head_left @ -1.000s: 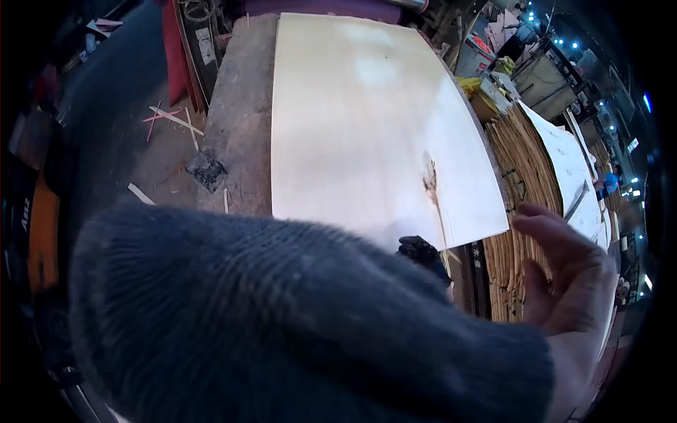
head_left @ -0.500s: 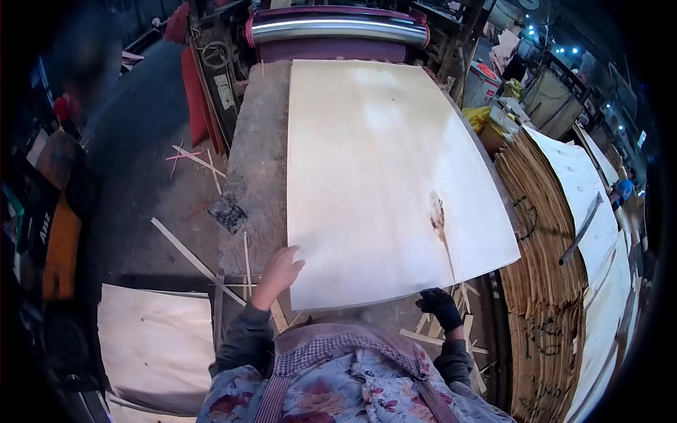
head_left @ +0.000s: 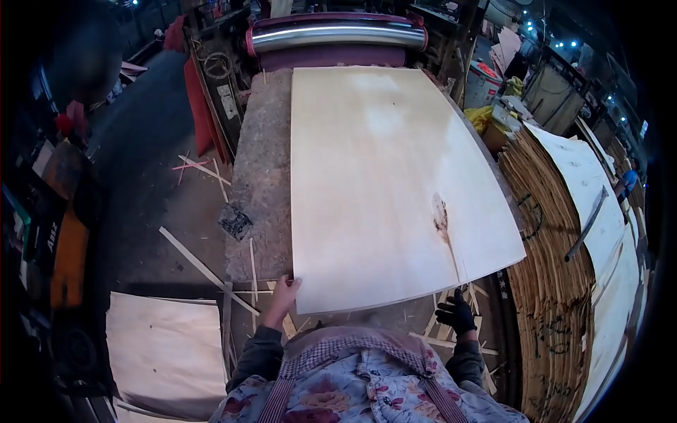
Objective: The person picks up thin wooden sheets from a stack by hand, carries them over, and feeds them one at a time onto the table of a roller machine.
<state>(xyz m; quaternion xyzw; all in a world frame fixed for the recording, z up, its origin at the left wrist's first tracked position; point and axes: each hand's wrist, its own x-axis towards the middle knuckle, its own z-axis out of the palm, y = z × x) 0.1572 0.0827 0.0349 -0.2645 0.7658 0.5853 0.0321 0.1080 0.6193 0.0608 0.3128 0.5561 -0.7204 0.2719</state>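
One wood-veneer sheet (head_left: 395, 176) lies on the table (head_left: 264, 141), lengthwise toward the far metal roller (head_left: 338, 37), its near left edge at the left hand (head_left: 283, 296), grip unclear, the gloved right hand (head_left: 457, 314), fingers parted, beside its near edge.

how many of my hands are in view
2: the left hand by the left edge of the big pale sheet, and the right hand by its near edge.

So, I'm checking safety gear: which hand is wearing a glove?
The right hand, gloved in a dark colour; the left hand, by the pale sheet, is bare.
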